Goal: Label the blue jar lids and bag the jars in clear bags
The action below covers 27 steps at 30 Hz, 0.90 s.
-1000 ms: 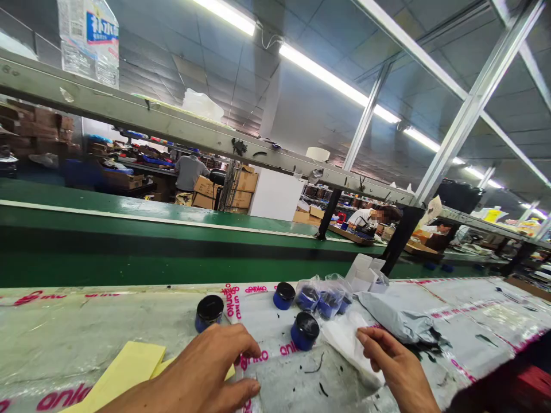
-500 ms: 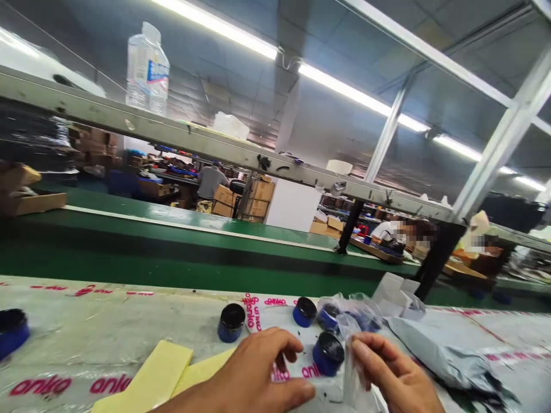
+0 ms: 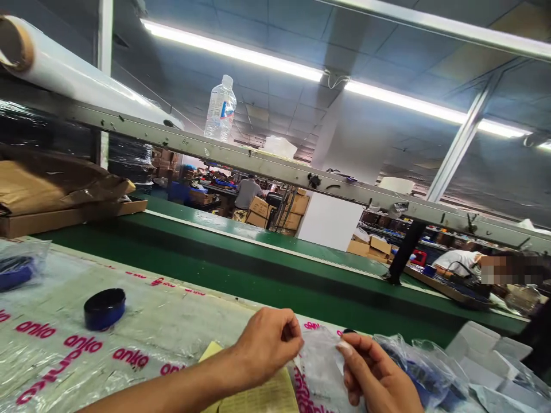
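Observation:
A small clear plastic bag (image 3: 321, 358) is stretched between my two hands. My left hand (image 3: 269, 347) is closed in a pinch at the bag's left edge. My right hand (image 3: 379, 373) pinches its other side between thumb and forefinger. Beneath my left wrist lies yellow paper (image 3: 258, 396). On the left of the table stands a round blue item with a black top (image 3: 104, 310). A similar blue item in clear plastic (image 3: 17, 272) is at the far left edge. Beside my right hand are more blue items in clear bags (image 3: 424, 367), partly hidden.
Beyond the pink-lettered table covering (image 3: 142, 321) runs a green conveyor belt (image 3: 224, 264). A metal shelf rail (image 3: 267, 163) crosses above it, bearing a bottle (image 3: 221, 109) and a film roll (image 3: 77, 74). An open white box (image 3: 486, 350) stands right, a cardboard tray (image 3: 64, 221) left. People work behind.
The view has swung left. My left hand, open half a second ago, has closed at the bag's edge. The bag, bunched before in my right hand, is now spread flat between both hands.

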Tool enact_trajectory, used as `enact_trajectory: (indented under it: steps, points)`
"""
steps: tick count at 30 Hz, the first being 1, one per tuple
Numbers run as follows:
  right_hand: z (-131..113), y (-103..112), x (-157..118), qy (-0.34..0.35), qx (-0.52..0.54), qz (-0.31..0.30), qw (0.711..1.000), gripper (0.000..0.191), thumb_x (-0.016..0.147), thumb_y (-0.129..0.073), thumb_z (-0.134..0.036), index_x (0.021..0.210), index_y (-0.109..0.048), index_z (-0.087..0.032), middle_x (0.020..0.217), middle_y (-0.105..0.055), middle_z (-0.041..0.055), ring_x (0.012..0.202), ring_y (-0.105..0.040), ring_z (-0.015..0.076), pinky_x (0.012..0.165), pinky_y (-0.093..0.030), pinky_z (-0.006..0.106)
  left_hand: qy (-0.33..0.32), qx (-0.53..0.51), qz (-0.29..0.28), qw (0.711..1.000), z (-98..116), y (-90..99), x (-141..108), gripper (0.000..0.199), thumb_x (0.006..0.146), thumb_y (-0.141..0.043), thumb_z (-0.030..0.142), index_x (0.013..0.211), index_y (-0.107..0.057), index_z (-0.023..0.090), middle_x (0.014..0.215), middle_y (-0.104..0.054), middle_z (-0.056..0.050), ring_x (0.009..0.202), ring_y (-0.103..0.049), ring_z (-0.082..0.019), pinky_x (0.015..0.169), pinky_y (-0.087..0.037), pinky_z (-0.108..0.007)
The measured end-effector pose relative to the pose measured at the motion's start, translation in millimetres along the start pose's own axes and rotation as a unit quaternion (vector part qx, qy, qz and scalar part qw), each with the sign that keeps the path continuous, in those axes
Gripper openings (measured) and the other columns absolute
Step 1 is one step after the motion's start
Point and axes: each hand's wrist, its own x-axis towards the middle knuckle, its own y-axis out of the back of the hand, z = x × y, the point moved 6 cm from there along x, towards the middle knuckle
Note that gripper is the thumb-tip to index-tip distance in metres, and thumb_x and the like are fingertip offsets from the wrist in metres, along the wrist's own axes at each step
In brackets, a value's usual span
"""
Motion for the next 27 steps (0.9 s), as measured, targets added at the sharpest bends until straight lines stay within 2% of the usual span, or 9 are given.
enact_trajectory:
  steps: [1,3,6,10,13,17,23,25,27]
  points:
    - [-3,-2,6,0.009,-0.012,0.001,1.000,0.061,0.064,-0.079,-0.071,0.095,-0.067,-0.019,0.054,-0.060,-0.0019,0.048,-0.056,0.0176,0.043,-0.048,0.027,-0.040,0.108,0.018,0.993,4,10.0,2,0.004,0.080,-0.062,0.020,0.078,-0.066,0.019,0.074,-0.070,0.000,0.068,-0.062,-0.015,0.061,-0.044,-0.024]
    - [-10,-13,18,0.032,-0.017,0.001,0.999,0.059,0.068,-0.076,-0.070,0.097,-0.066,-0.019,0.066,-0.067,0.0022,0.059,-0.064,0.0212,0.051,-0.054,0.030,-0.099,0.270,0.042,0.957,12,25.1,10,0.009,0.087,-0.058,0.015,0.084,-0.066,0.020,0.083,-0.071,-0.001,0.076,-0.065,-0.016,0.068,-0.046,-0.025]
    - [-22,-39,36,0.092,-0.038,-0.019,0.995,0.049,0.078,-0.069,-0.063,0.098,-0.064,-0.019,0.091,-0.073,0.0090,0.085,-0.070,0.0270,0.067,-0.059,0.034,-0.114,0.363,0.059,0.923,14,41.5,28,0.014,0.093,-0.051,0.013,0.090,-0.063,0.019,0.094,-0.070,-0.006,0.088,-0.066,-0.021,0.078,-0.048,-0.031]
    - [-18,-66,54,0.179,-0.152,-0.023,0.972,0.031,0.085,-0.058,-0.049,0.094,-0.068,-0.021,0.095,-0.073,0.0093,0.087,-0.068,0.0270,0.079,-0.054,0.037,-0.077,0.396,0.059,0.913,-5,50.4,43,0.015,0.093,-0.049,0.011,0.092,-0.063,0.017,0.096,-0.069,-0.009,0.090,-0.067,-0.024,0.076,-0.048,-0.032]
    - [8,-75,59,0.176,-0.187,-0.046,0.965,0.022,0.080,-0.059,-0.041,0.084,-0.071,-0.023,0.088,-0.075,0.0071,0.082,-0.069,0.0280,0.076,-0.053,0.038,-0.057,0.406,0.029,0.912,-32,45.9,38,0.011,0.088,-0.056,0.011,0.088,-0.066,0.017,0.090,-0.071,-0.008,0.084,-0.068,-0.024,0.070,-0.047,-0.030]
    - [41,-74,51,0.154,-0.209,-0.072,0.963,0.024,0.083,-0.055,-0.039,0.082,-0.072,-0.022,0.083,-0.076,0.0060,0.077,-0.071,0.0277,0.071,-0.054,0.037,-0.063,0.387,-0.005,0.920,-57,39.9,23,0.007,0.085,-0.064,0.016,0.088,-0.068,0.020,0.089,-0.072,-0.003,0.083,-0.069,-0.021,0.069,-0.046,-0.027]
    - [48,-67,31,0.154,-0.236,-0.084,0.956,0.022,0.088,-0.054,-0.038,0.084,-0.070,-0.023,0.083,-0.074,0.0044,0.074,-0.068,0.0252,0.066,-0.051,0.033,-0.116,0.371,-0.042,0.920,-59,39.6,9,0.010,0.085,-0.063,0.015,0.090,-0.069,0.022,0.091,-0.070,0.001,0.083,-0.067,-0.017,0.071,-0.044,-0.024]
    - [45,-67,24,0.167,-0.253,-0.090,0.949,0.017,0.089,-0.054,-0.032,0.085,-0.068,-0.024,0.086,-0.073,0.0025,0.076,-0.067,0.0238,0.068,-0.051,0.031,-0.137,0.374,-0.058,0.915,-58,38.4,4,0.013,0.084,-0.063,0.012,0.089,-0.068,0.022,0.091,-0.070,0.001,0.084,-0.066,-0.017,0.071,-0.043,-0.024]
    - [41,-69,17,0.214,-0.295,-0.094,0.927,0.013,0.088,-0.052,-0.021,0.087,-0.065,-0.025,0.091,-0.071,0.0017,0.084,-0.067,0.0226,0.074,-0.052,0.031,-0.161,0.375,-0.077,0.910,-59,35.7,0,0.014,0.083,-0.063,0.010,0.087,-0.068,0.022,0.091,-0.069,0.001,0.084,-0.066,-0.017,0.070,-0.042,-0.024]
